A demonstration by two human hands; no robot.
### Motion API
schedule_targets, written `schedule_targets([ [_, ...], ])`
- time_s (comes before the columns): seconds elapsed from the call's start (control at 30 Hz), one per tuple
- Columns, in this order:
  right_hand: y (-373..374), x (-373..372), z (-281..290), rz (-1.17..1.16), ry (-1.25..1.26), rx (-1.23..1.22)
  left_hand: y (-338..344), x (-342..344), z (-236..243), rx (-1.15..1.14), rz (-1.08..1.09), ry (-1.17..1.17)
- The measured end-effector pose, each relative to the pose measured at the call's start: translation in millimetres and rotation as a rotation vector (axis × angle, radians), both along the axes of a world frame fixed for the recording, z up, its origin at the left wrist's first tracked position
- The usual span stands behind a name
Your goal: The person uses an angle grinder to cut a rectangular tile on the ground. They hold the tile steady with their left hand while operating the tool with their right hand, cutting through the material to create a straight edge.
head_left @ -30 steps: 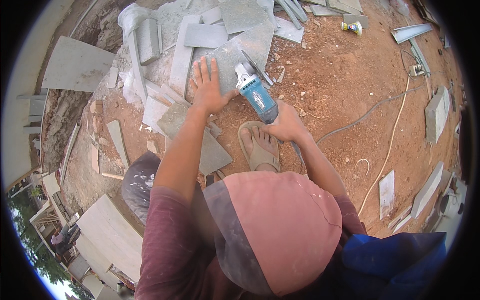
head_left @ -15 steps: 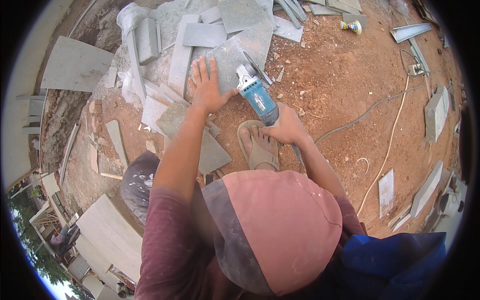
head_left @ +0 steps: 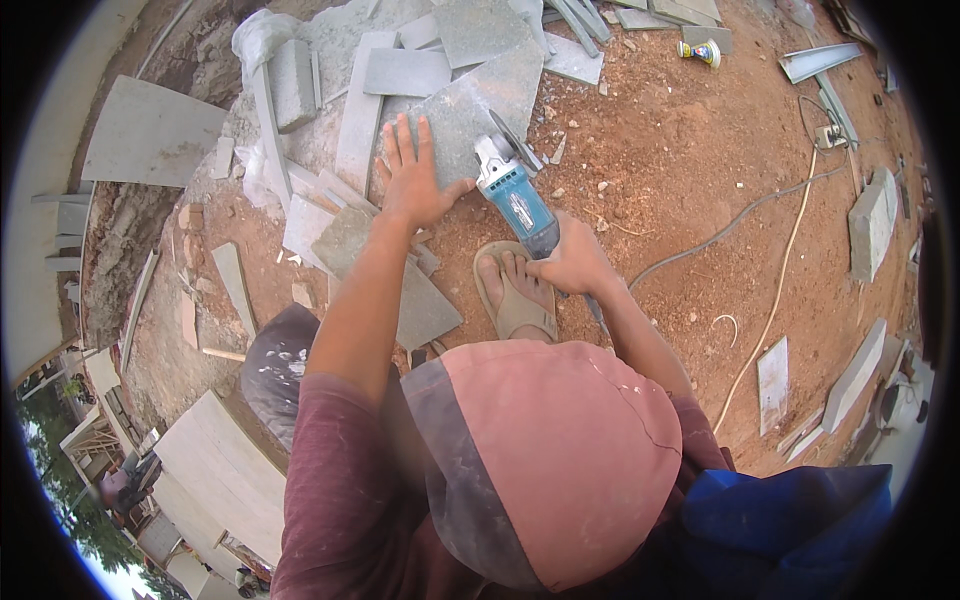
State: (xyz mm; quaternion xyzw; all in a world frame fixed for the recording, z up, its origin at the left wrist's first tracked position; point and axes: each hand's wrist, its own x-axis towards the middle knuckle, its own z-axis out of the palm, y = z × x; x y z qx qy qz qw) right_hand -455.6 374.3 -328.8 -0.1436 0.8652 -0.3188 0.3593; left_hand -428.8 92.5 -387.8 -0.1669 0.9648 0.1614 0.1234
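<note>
My right hand (head_left: 578, 257) is wrapped round the rear grip of a teal angle grinder (head_left: 520, 205). Its thin cutting disc (head_left: 513, 138) stands on edge by the right side of a large grey stone slab (head_left: 490, 88); I cannot tell whether the two touch. Flat on the slab's near part lies my left hand (head_left: 412, 180), fingers spread and thumb pointing toward the grinder's head. My sandalled foot (head_left: 518, 288) is just below the grinder. Beneath my left forearm lies another grey slab (head_left: 425, 305).
Several cut stone strips and offcuts (head_left: 362, 110) lie around the slab's left and far sides. A grey cable (head_left: 720, 235) and a pale cord (head_left: 785, 265) cross the reddish ground at right. A small yellow-and-white cup (head_left: 705, 53) lies at the far right.
The grinder's head and disc have shifted slightly down and to the right, with my right hand still around the grip. My left hand stays in place on the slab.
</note>
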Motion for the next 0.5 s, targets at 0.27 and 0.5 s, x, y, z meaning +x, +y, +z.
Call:
schedule_targets([
  [0.27, 7, 5, -6, -0.010, 0.021, -0.045, -1, -1, -2, 0.009, -0.003, -0.005],
  [0.5, 11, 8, -12, -0.018, 0.018, -0.071, -2, 0, -3, 0.015, 0.005, -0.007],
])
